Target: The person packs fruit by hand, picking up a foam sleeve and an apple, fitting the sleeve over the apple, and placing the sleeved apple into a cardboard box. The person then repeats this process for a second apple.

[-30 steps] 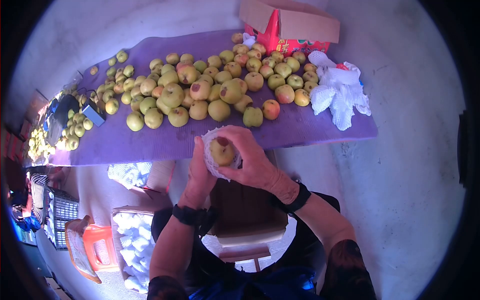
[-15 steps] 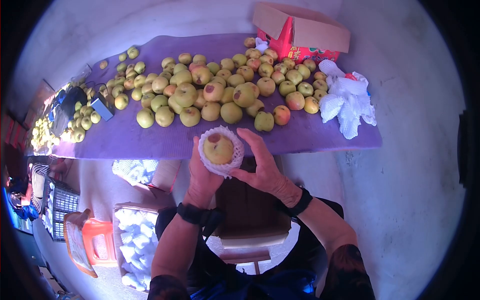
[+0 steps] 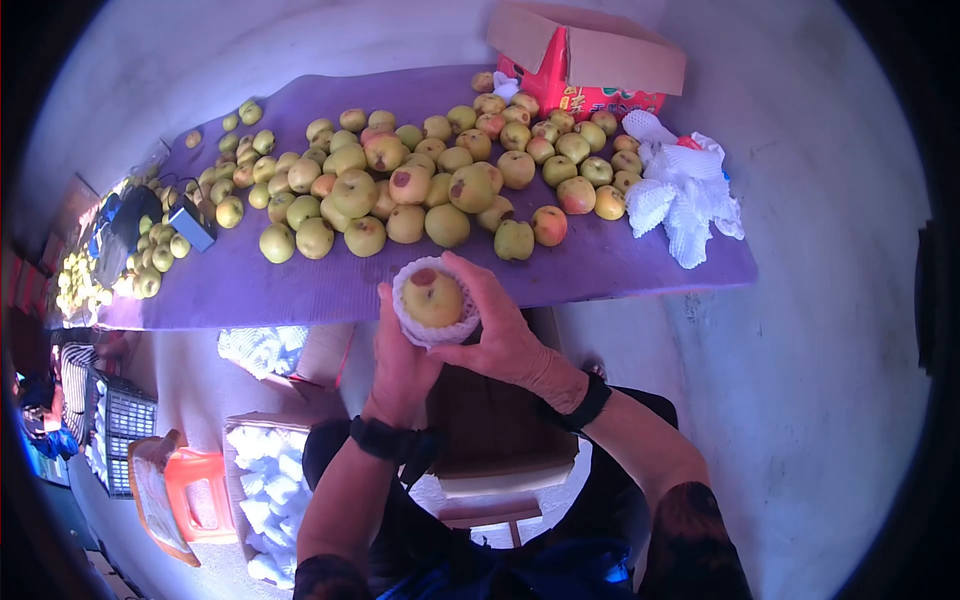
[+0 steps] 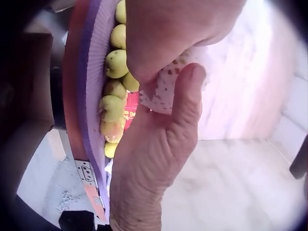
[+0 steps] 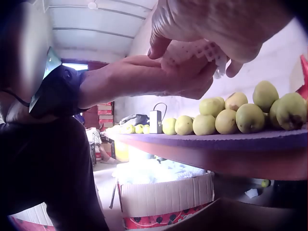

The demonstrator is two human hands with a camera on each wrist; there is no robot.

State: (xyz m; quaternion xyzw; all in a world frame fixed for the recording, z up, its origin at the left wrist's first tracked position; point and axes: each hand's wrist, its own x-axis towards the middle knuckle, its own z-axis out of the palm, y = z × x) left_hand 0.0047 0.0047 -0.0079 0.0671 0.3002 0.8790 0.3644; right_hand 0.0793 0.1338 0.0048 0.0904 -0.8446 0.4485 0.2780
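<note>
A yellow-green apple point(image 3: 435, 303) with a brown spot near its top sits in a white foam net point(image 3: 408, 325), just in front of the table edge in the head view. My left hand point(image 3: 402, 362) holds the netted apple from the left and below, its thumb along the net point(image 4: 166, 91) in the left wrist view. On the other side, my right hand point(image 3: 507, 338) curves round the net, forefinger at the upper rim and thumb lower down. From the right wrist view, the net point(image 5: 185, 54) shows between both hands, the apple mostly hidden.
Many apples point(image 3: 353, 193) are heaped on the purple-covered table point(image 3: 250, 293). White foam nets point(image 3: 685, 195) lie at its right end, before a red carton point(image 3: 610, 75). Below stand a box of foam nets point(image 3: 270, 490), an orange stool point(image 3: 200, 490) and an open carton point(image 3: 500, 430).
The right hand came away from the netted apple with fingers spread, then closed back round its right side. The apple has tilted, its brown spot shifting left. The left hand keeps its hold.
</note>
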